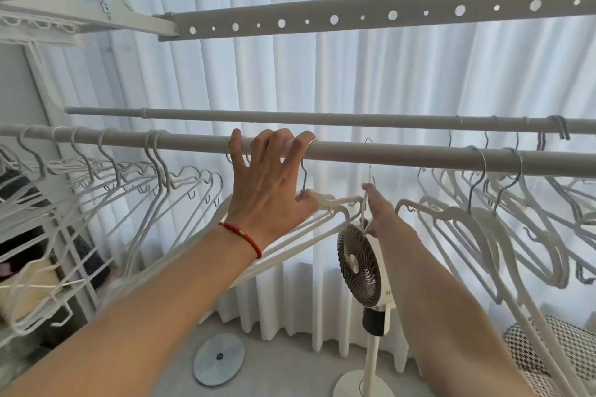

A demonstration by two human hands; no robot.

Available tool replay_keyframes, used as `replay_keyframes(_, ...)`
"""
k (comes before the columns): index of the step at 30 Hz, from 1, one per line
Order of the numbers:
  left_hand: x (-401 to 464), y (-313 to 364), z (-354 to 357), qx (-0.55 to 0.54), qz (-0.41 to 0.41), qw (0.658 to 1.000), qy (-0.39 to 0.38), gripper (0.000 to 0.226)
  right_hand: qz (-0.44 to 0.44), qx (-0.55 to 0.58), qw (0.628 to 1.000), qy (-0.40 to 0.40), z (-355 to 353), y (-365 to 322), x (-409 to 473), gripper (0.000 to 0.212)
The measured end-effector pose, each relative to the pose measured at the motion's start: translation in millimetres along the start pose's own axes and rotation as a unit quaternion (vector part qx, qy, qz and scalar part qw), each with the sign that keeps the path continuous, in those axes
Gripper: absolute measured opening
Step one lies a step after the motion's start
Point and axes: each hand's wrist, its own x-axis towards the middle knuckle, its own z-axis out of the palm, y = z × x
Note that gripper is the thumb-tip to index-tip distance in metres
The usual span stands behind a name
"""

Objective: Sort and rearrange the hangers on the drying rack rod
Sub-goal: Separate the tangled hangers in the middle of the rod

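Left hand (269, 184) has its fingers curled over the near rod (387, 151), bunching hanger hooks. Right hand (375, 206) pinches a white hanger (366, 203) just below it. More hangers (483, 219) crowd the right; standing fan (359, 263) behind.

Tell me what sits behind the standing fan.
Behind the fan hangs the white curtain, reaching the floor. Whatever lies beyond the curtain is covered.

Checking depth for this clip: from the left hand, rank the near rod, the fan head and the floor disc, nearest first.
From the left hand:
1. Near rod, under its fingers.
2. Fan head, lower right.
3. Floor disc, far below on the floor.
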Motion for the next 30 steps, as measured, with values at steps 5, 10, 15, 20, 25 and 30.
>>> replay_keyframes(5, -2.7, -0.5, 0.4, 0.004, 0.015, 1.000, -0.007, 0.078, -0.042, -0.008, 0.999, 0.017, 4.0, 43.2, -42.3, 0.053)
replay_keyframes(10, -5.0, -7.6, -2.2, -0.001, 0.032, 0.999, -0.022, 0.092, -0.048, 0.039, 0.998, 0.010, 8.0, 86.4, -99.7, 0.055)
replay_keyframes(15, -8.4, -12.2, -8.2, -0.028, 0.050, 0.996, -0.065, 0.096, -0.045, 0.071, 0.996, -0.011, 3.9, 138.1, -166.2, 0.083)
replay_keyframes(20, -32.2, 3.4, -24.6, -0.113, 0.079, 0.989, -0.046, 0.081, -0.040, 0.017, 0.999, 0.009, -7.3, 172.3, -240.7, 0.097)
replay_keyframes(25, -69.1, 49.2, -65.2, -0.416, 0.005, 0.898, -0.142, 0.067, -0.094, -0.036, 0.994, 0.029, -24.1, 190.3, -325.5, 0.037)
replay_keyframes(30, -83.3, 82.4, -80.9, -0.484, -0.106, 0.840, -0.222, 0.063, -0.161, -0.065, 0.984, 0.036, -44.0, 203.5, -375.4, 0.060)
